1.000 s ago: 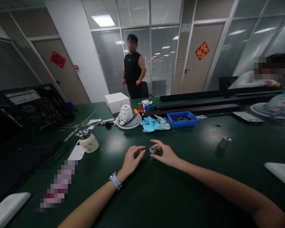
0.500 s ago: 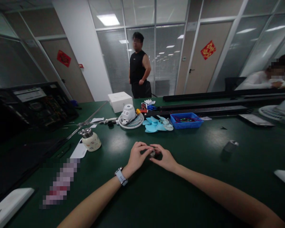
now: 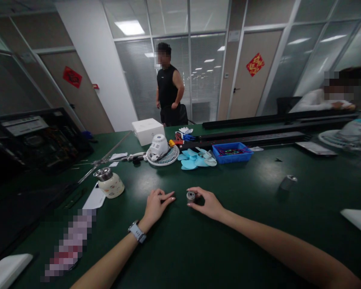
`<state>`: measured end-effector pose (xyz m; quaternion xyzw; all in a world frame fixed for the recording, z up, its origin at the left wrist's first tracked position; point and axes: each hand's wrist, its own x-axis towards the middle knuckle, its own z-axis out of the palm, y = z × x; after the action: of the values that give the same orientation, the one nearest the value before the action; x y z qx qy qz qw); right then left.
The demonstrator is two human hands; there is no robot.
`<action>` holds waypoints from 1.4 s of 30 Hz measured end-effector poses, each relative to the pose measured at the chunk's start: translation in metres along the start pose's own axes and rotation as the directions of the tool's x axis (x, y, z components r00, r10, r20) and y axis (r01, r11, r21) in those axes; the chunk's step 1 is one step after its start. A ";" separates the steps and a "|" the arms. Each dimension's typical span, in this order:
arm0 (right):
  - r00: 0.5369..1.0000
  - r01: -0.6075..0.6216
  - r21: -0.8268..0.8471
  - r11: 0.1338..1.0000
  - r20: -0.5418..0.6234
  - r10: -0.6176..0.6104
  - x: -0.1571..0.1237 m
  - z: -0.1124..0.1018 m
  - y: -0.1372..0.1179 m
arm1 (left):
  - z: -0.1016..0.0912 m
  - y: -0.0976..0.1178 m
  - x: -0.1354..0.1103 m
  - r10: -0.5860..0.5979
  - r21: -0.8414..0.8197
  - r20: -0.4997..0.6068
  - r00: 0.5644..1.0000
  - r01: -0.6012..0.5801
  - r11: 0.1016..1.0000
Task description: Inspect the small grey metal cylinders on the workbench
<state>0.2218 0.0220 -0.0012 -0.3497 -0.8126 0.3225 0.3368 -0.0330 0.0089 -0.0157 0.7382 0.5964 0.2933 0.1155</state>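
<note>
Between the thumb and fingers of my right hand [image 3: 208,204] is a small metal cylinder [image 3: 191,197], upright, with a ring-shaped top facing me. Its exact kind is hard to make out. To its left, my left hand [image 3: 157,205] hovers apart from it, thumb and forefinger stretched out with their tips close together; nothing shows between them. A grey watch is strapped on the left wrist. Another metal cylinder [image 3: 289,182] of similar look lies off to the right on the green table [image 3: 180,249].
Beyond my hands are a white fan part [image 3: 160,146] with a grille, light-blue fan blades [image 3: 195,158] and a blue tray [image 3: 232,153] of wires. A cream jar [image 3: 110,184] stands left. One person [image 3: 170,86] stands behind the table; another [image 3: 313,100] sits at the right.
My left hand has drawn away to the left from the metal cylinder, which both hands were touching. My right hand keeps hold of it, and its top now shows more fully.
</note>
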 end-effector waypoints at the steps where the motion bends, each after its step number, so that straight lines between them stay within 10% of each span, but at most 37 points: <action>1: 1.000 0.005 -0.031 1.000 0.008 -0.005 0.000 -0.002 -0.002 | 0.000 0.000 0.000 -0.002 -0.022 -0.026 1.000 0.002 1.000; 6: 0.998 -0.059 -0.380 0.923 -0.032 0.050 0.003 -0.040 0.004 | -0.001 -0.004 0.001 -0.110 -0.127 -0.177 0.978 0.088 0.988; 11: 0.963 -0.269 -0.741 0.615 -0.193 0.189 -0.005 -0.136 0.047 | 0.000 -0.002 0.001 -0.156 -0.163 -0.223 0.962 0.122 0.979; 19: 0.614 -0.663 -0.748 0.039 -0.512 0.601 -0.027 -0.276 0.094 | -0.002 0.006 0.001 -0.164 -0.177 -0.212 0.964 0.127 0.976; 22: 0.607 -0.688 -0.726 0.023 -0.557 0.568 -0.029 -0.287 0.095 | -0.002 0.007 0.001 -0.166 -0.187 -0.209 0.964 0.127 0.974; 26: 0.818 -0.553 -0.801 0.230 -0.469 0.334 -0.018 -0.235 0.077 | -0.001 0.006 0.001 -0.210 -0.239 -0.237 0.948 0.153 0.959; 29: 0.988 -0.143 -0.672 0.726 -0.145 0.060 0.002 -0.148 0.048 | 0.000 0.005 0.002 -0.266 -0.281 -0.239 0.934 0.196 0.939; 31: 0.998 -0.053 -0.432 0.900 -0.006 0.056 0.018 -0.085 0.027 | 0.000 0.005 0.001 -0.283 -0.294 -0.236 0.930 0.209 0.933; 35: 0.981 -0.067 -0.201 0.977 0.165 0.101 0.050 0.004 -0.001 | 0.000 0.004 0.000 -0.286 -0.320 -0.233 0.929 0.205 0.925; 42: 0.984 -0.021 -0.301 0.953 0.163 0.073 0.071 0.035 0.002 | 0.001 0.004 0.001 -0.286 -0.353 -0.218 0.933 0.197 0.915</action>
<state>0.1579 0.0683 0.0005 -0.3865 -0.8694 0.2330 0.2011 -0.0291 0.0095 -0.0145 0.5829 0.6371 0.4670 0.1904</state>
